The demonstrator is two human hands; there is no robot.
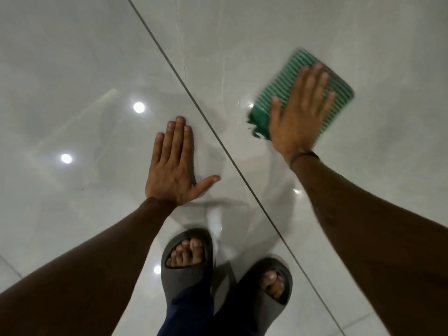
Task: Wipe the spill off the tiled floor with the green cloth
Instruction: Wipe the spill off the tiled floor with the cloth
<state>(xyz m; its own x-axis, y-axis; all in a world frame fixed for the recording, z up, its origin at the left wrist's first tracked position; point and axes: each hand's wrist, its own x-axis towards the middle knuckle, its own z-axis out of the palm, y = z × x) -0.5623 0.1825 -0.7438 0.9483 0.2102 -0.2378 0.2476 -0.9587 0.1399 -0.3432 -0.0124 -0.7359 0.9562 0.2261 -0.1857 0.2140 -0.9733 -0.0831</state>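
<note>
Head view: at left centre of the frame the left hand [175, 166] lies flat on the glossy tiled floor [72, 57], fingers together, thumb spread, holding nothing. A dark grout line [218, 139] runs diagonally between the hands. Low in the middle stand two grey slippers [186, 267]. At upper right the right hand [299, 112], blurred, presses flat with fingers spread on the green cloth [339, 89], which lies on the floor. Wet sheen [244, 106] shows just left of the cloth.

Glossy pale grey tiled floor [80, 57], indoor lighting.
Dark diagonal grout line [184, 81] crosses it; round ceiling light reflections [139, 107] glare on the left tile.
</note>
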